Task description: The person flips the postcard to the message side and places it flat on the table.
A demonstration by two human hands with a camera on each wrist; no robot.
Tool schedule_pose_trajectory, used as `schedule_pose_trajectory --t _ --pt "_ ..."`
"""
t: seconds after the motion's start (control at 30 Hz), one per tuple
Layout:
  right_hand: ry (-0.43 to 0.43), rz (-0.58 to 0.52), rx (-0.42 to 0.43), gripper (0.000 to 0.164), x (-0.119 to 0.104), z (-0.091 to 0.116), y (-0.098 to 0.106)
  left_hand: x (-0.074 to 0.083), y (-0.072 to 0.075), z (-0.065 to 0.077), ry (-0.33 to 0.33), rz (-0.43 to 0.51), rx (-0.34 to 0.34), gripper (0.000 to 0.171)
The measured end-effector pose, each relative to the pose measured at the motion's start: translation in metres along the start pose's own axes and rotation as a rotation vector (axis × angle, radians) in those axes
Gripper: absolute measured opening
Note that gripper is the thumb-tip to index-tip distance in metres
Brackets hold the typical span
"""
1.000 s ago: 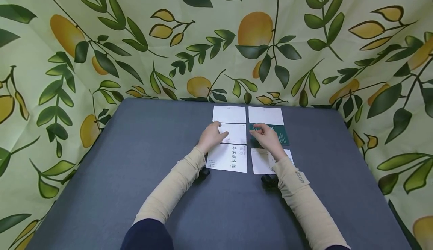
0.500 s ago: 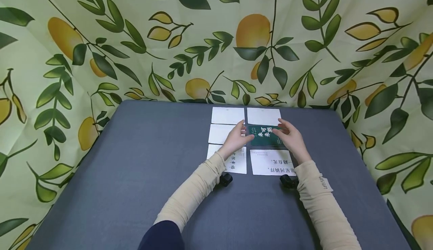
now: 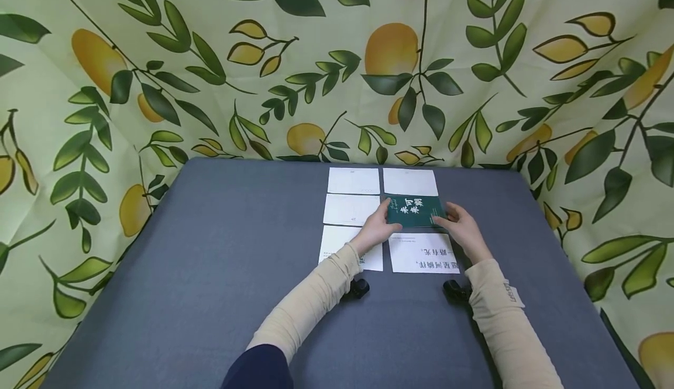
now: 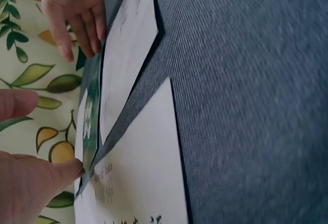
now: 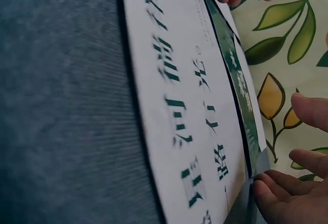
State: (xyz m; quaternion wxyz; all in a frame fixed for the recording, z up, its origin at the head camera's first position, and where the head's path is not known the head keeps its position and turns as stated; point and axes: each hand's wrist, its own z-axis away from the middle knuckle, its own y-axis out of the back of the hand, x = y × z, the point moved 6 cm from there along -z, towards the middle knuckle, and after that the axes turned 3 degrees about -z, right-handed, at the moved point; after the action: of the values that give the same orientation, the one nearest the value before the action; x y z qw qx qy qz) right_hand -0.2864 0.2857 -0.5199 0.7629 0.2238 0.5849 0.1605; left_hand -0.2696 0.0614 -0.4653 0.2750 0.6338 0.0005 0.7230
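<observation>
While green card (image 3: 415,211) is lying lengthwise between, left grip (image 3: 375,225) and right grip (image 3: 466,231), both wide, are flanking its ends.

Fruit-and-leaf-print fabric backdrop (image 3: 326,20), blue-grey table (image 3: 174,295)

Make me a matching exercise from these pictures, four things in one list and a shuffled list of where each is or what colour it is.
Things
1. green card
2. left hand
3. right hand
4. tabletop

Clues
A. at the green card's right end
B. blue-grey
C. between two white cards, with white lettering on it
D. at the green card's left end

Pairs: 1-C, 2-D, 3-A, 4-B
</observation>
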Motion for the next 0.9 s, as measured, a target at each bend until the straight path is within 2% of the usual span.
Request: schedule_pose_trajectory --t 0.13,0.27,0.37,0.5,0.67,0.9 --pt "-0.017 -0.059 0.003 0.086 0.0 0.006 -0.001 0.0 -0.005 -0.002 0.032 0.012 0.004 0.077" --pt "-0.016 -0.07 0.008 0.086 0.001 0.007 -0.002 -0.002 -0.009 -0.003 0.08 0.059 0.014 0.081" --pt "-0.019 -0.084 -0.012 0.084 -0.01 0.018 -0.002 -0.004 -0.011 -0.003 0.099 0.1 0.011 0.081" --pt "-0.019 -0.107 -0.035 0.08 -0.028 0.035 0.0 -0.003 -0.01 -0.003 0.092 0.152 0.011 0.08" --pt "-0.018 -0.085 -0.007 0.077 -0.012 0.022 -0.002 -0.003 -0.009 -0.003 0.094 0.197 0.035 0.075" --pt "-0.024 -0.12 0.083 0.068 0.012 0.006 -0.004 -0.001 -0.004 -0.001 0.102 0.29 0.116 0.069"
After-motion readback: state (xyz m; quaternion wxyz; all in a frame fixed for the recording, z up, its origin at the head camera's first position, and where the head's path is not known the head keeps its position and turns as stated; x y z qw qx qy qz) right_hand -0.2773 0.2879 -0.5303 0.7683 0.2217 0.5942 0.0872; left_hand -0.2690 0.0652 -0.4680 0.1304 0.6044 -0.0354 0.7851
